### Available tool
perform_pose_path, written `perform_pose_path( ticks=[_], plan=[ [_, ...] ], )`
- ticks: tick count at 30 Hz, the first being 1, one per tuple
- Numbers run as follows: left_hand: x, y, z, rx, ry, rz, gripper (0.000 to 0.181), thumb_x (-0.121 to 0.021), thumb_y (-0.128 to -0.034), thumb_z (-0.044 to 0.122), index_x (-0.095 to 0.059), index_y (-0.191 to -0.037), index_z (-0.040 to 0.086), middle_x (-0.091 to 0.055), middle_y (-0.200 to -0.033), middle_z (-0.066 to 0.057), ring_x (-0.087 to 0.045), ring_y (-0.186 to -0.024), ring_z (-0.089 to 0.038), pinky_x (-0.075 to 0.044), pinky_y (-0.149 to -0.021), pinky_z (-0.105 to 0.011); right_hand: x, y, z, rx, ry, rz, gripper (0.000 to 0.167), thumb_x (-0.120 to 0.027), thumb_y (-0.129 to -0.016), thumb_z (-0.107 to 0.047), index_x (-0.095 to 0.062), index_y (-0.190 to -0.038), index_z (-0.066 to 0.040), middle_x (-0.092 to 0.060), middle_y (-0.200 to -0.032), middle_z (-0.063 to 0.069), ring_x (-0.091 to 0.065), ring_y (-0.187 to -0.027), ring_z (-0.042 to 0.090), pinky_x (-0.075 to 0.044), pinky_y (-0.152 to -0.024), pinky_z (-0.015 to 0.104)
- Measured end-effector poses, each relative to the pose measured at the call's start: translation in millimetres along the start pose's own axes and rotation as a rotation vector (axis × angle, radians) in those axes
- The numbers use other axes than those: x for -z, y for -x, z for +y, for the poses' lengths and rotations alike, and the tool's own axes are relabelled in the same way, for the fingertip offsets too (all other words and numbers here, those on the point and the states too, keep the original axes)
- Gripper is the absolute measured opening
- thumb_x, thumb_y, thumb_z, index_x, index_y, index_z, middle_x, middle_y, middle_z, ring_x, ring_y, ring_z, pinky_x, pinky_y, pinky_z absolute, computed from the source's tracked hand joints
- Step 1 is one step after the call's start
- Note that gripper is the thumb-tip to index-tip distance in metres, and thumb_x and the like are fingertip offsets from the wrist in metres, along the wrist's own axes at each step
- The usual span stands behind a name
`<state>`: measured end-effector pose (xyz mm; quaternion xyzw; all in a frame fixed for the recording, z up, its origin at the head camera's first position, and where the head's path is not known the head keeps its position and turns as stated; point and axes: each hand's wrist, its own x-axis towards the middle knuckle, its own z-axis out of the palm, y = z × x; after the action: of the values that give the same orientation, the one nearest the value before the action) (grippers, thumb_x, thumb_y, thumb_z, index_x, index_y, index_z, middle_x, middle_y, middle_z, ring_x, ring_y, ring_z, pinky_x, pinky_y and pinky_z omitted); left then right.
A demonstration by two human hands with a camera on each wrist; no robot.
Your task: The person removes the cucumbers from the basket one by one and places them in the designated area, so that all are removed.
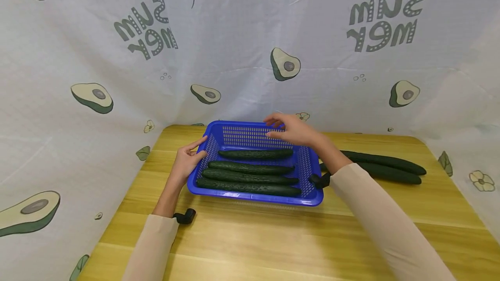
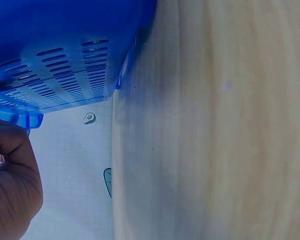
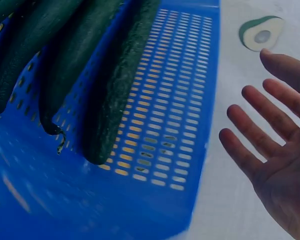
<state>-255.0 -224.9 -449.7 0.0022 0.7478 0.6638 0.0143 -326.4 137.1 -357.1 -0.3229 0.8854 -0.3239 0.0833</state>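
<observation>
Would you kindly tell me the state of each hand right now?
Left hand: closed, holding the basket.
Right hand: open, holding nothing.

We find the basket (image 1: pixel 254 197) to be plastic, smooth and glossy along the rim, its slotted walls of the same moulded stuff with a softer shine. We note that the cucumbers (image 1: pixel 250 177) inside have rough, finely bumped skin with a dull sheen. The table (image 1: pixel 250 237) looks like wood, plainly grained, smooth and polished enough to throw back a bright patch of light. We class the curtain (image 1: pixel 234 25) as thin matt cloth, lightly creased, with printed figures. We record the sleeves (image 1: pixel 383 220) as soft, matt cloth, faintly wrinkled.
</observation>
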Motion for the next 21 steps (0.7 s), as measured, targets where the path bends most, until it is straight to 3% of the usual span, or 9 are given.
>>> perform_pose_path(
  ticks=[4,8,13,21],
  plan=[
    [0.1,-0.2,0.4,0.003,-0.01,0.004,0.054,-0.064,-0.0979,0.008,-0.057,-0.149,0.026,-0.077,-0.084,-0.017,-0.07,-0.057,-0.012,-0.059,-0.054,-0.027,-8.7,-8.4,0.6,-0.007,0.025,-0.017,0.052,-0.069,-0.1,-0.024,-0.054,-0.145,-0.004,-0.061,-0.141,0.016,-0.059,-0.127,0.035,-0.049,-0.107,0.055],
    [-0.5,-0.7,0.4,0.006,-0.021,0.004,0.055,-0.065,-0.0971,0.01,-0.058,-0.148,0.027,-0.072,-0.069,-0.006,-0.067,-0.054,-0.011,-0.058,-0.053,-0.026,-17.5,-14.7,4.2,-0.009,0.066,-0.03,0.05,-0.07,-0.099,-0.024,-0.057,-0.143,-0.004,-0.063,-0.139,0.015,-0.06,-0.126,0.034,-0.05,-0.104,0.054],
    [-0.7,-0.7,0.1,-0.001,-0.019,0.014,0.054,-0.065,-0.0966,0.008,-0.059,-0.148,0.026,-0.071,-0.066,-0.003,-0.066,-0.052,-0.011,-0.057,-0.051,-0.025,-27.1,-21.4,8.7,-0.03,0.076,-0.073,0.049,-0.069,-0.099,-0.022,-0.057,-0.143,-0.003,-0.063,-0.138,0.016,-0.06,-0.126,0.035,-0.05,-0.105,0.054],
    [-1.7,-0.9,-1.5,-0.007,-0.021,0.027,0.056,-0.065,-0.0953,0.008,-0.059,-0.148,0.028,-0.055,-0.052,0.004,-0.054,-0.041,-0.009,-0.05,-0.044,-0.023,-43.3,-26.8,14.7,-0.073,0.109,-0.157,0.05,-0.07,-0.099,-0.023,-0.057,-0.143,-0.004,-0.065,-0.136,0.017,-0.062,-0.123,0.035,-0.051,-0.104,0.052]
  ],
)
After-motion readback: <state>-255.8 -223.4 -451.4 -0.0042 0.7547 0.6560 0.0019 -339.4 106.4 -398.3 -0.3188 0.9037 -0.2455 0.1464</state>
